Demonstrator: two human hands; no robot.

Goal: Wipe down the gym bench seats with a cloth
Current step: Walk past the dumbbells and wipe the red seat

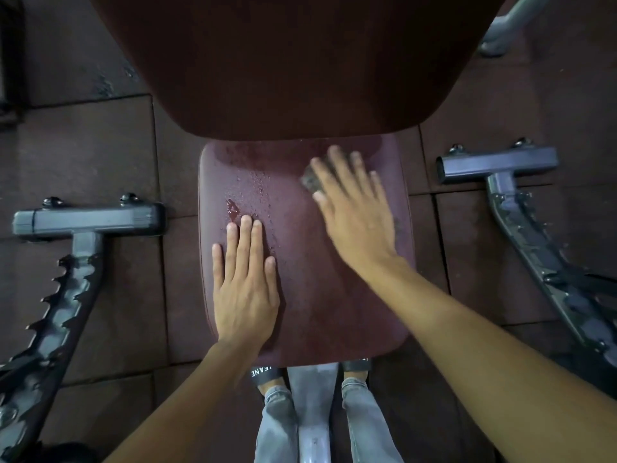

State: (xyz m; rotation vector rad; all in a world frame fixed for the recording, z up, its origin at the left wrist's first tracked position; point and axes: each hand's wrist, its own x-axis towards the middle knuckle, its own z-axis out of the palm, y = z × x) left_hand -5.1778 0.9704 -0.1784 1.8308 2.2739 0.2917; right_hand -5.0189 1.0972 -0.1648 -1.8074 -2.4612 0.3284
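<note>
Maroon vinyl seat pad (pixel 310 312) fills centre frame, w/ darker backrest pad (pixel 300 61) overhanging its top edge. Water droplets (pixel 257 182) bead across upper-left part of seat; one small glossy red patch (pixel 232 207) sits just beyond L fingertips, can't tell if it's a tear or a puddle.

Around it: grey steel frame foot (pixel 90 219) at mid-left and a second foot (pixel 497 162) at upper right, each w/ two bolts on top and a toothed adjuster rail (pixel 60 312) curving down toward the frame's bottom corner. Dark rubber floor tiles (pixel 110 145) underneath. Bottom centre, under seat's near edge: black slide sandals (pixel 263 374) and grey jeans (pixel 280 422) either side of a grey post.

Cloth (pixel 312 180), dark and small, lies on upper-right part of seat, mostly covered by right hand (pixel 354 208), whose fingers are spread straight, pressing it flat; hand slightly blurred. Left hand (pixel 245 289) rests palm-down on lower-left of seat, fingers straight and together, holding nothing, well apart from cloth.
</note>
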